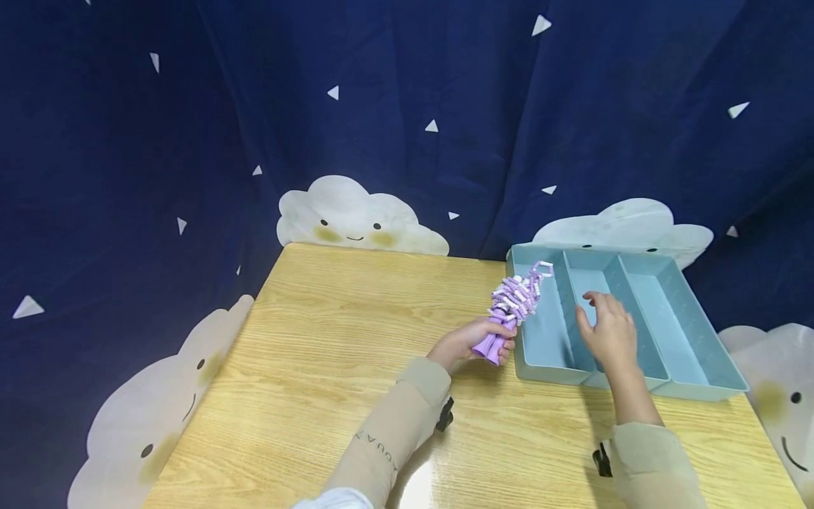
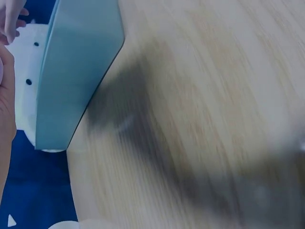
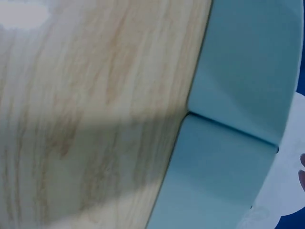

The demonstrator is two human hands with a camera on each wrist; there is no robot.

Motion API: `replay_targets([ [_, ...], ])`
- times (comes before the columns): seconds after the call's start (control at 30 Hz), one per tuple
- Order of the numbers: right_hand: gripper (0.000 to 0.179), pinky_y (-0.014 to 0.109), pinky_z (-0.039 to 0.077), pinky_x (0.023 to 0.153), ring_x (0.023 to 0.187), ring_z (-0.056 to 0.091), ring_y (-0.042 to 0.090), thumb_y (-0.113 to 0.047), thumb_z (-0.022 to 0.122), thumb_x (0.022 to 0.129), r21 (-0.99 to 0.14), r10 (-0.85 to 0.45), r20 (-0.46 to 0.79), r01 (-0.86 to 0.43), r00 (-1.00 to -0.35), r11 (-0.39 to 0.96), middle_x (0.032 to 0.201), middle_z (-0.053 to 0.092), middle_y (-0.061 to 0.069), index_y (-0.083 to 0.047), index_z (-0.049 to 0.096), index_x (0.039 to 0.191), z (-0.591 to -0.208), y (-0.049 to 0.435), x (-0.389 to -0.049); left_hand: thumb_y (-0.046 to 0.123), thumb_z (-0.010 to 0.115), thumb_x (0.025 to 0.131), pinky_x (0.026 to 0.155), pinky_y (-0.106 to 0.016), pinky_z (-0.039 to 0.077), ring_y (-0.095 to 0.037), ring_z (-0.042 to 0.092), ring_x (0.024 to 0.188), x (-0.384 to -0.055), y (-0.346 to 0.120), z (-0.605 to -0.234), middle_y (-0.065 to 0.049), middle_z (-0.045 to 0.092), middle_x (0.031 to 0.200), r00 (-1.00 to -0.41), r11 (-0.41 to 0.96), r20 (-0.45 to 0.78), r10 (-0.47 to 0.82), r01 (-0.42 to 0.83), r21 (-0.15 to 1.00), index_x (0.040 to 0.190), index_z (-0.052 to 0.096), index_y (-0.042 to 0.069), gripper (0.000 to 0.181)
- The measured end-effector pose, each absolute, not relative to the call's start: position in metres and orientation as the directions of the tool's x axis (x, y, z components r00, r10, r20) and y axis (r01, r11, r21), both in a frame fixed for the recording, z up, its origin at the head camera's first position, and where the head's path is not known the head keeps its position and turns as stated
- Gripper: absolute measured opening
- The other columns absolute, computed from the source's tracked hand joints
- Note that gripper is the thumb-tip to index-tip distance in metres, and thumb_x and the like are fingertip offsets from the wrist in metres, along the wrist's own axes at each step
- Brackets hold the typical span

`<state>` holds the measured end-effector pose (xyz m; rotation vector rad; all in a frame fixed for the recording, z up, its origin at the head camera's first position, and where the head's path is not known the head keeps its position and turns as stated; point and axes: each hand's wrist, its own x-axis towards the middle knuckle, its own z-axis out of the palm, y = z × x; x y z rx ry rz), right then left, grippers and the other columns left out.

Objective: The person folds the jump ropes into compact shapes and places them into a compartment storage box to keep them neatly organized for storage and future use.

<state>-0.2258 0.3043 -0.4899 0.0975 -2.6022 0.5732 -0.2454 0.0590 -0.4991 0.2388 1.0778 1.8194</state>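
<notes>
In the head view my left hand (image 1: 469, 341) grips the two purple handles of a beaded jump rope (image 1: 518, 297). Its purple and white rope is bundled above the handles, and a loop of it overlaps the left compartment of a blue-green divided box (image 1: 664, 318). Over the middle of that box is my right hand (image 1: 612, 334), thumb and fingers spread apart and holding nothing. The left wrist view catches only the edge of my left hand (image 2: 5, 109) beside the box's outer wall (image 2: 81, 71). Just fingertips (image 3: 302, 177) show at the right border of the right wrist view.
The box has three long compartments and stands at the right of the wooden table (image 1: 331, 339). Behind the table hangs a dark blue curtain (image 1: 394, 85) with white triangles and smiling clouds. Dark shadows fall across the wood in both wrist views.
</notes>
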Motion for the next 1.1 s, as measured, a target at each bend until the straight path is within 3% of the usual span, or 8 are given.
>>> replay_targets([
  [0.83,0.04,0.058,0.036,0.074,0.099,0.046,0.045,-0.03,0.053,0.089,-0.231,-0.026,0.24,-0.083,-0.971,0.969,0.11,0.049,0.025,-0.001,0.047,0.116,-0.518,0.329,-0.222,0.005,0.034,0.092,0.046,-0.022,0.04,-0.012,0.039,0.048,-0.257,0.115,-0.509,-0.002,0.04,0.059,-0.579,-0.174,-0.331,0.745,-0.648,0.741,0.075,0.038,0.01,0.019],
  [1.1,0.043,0.066,0.03,0.085,0.106,0.041,0.047,-0.032,0.054,0.088,-0.208,-0.042,0.19,-0.082,-0.981,0.975,0.114,0.046,0.026,-0.002,0.045,0.117,-0.524,0.332,-0.22,0.004,0.033,0.093,0.046,-0.021,0.04,-0.011,0.039,0.047,-0.262,0.131,-0.506,-0.003,0.04,0.059,-0.575,-0.181,-0.376,0.726,-0.688,0.703,0.075,0.037,0.009,0.019],
])
